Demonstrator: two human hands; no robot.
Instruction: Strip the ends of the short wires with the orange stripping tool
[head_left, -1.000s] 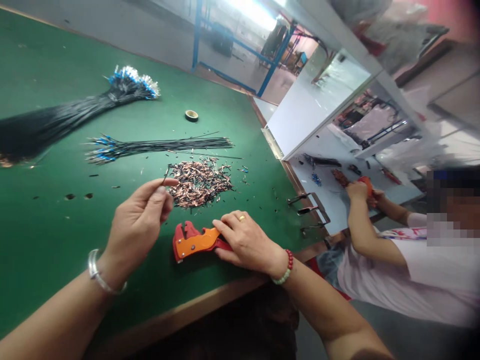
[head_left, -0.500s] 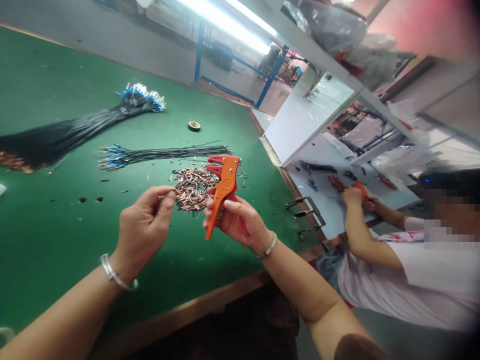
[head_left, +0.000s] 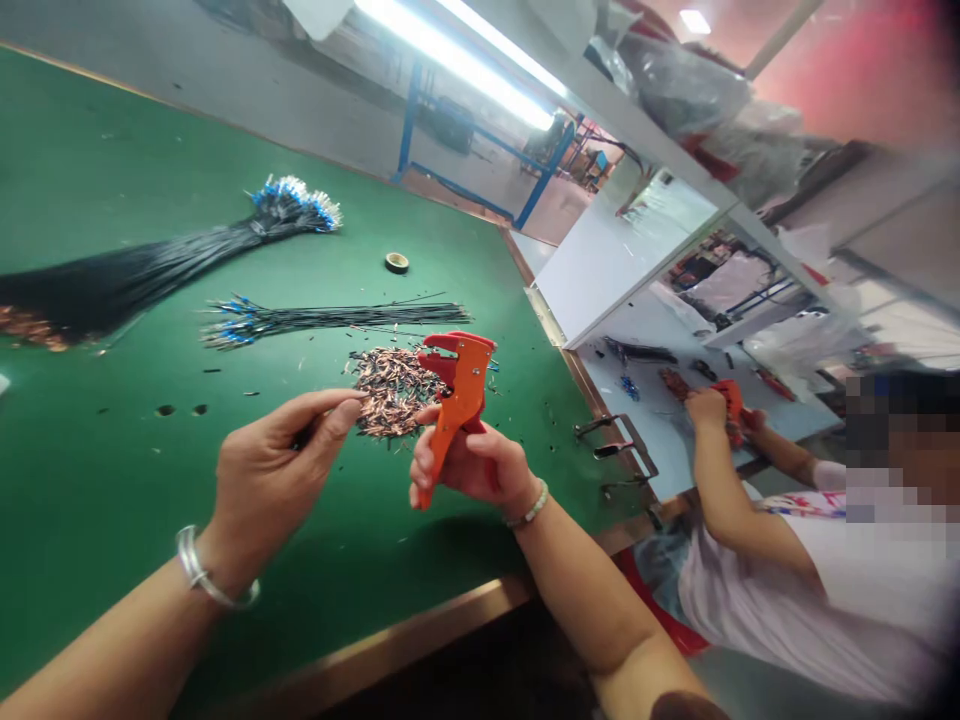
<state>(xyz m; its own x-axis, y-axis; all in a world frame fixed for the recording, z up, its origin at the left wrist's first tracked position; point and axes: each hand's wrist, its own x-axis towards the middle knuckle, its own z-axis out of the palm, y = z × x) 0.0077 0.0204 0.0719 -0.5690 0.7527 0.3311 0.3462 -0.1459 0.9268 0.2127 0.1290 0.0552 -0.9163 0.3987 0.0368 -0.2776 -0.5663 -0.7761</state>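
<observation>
My right hand (head_left: 480, 460) grips an orange and red wire stripper (head_left: 461, 390), its jaws pointing up and away from me. To its left, my left hand (head_left: 289, 460) is closed in a pinch, thumb against forefinger; whatever lies between the fingertips is too small to make out. Behind both hands is a heap of short copper-ended wire scraps (head_left: 390, 390) on the green table. Past the heap lies a thin bundle of black wires (head_left: 352, 318) with blue and metal tips at its left end.
A thick bundle of black wires (head_left: 172, 260) lies at the far left, near a roll of tape (head_left: 397, 263). A metal clamp-like fitting (head_left: 619, 455) sits at the table's right edge. At the right, a co-worker (head_left: 810, 540) holds an orange-red tool (head_left: 731, 405) at another bench.
My left hand has shifted slightly left and down, its fingers stretched out more in the pinch. The wire stripper sits a little lower and further right in view. The whole view has shifted slightly.
</observation>
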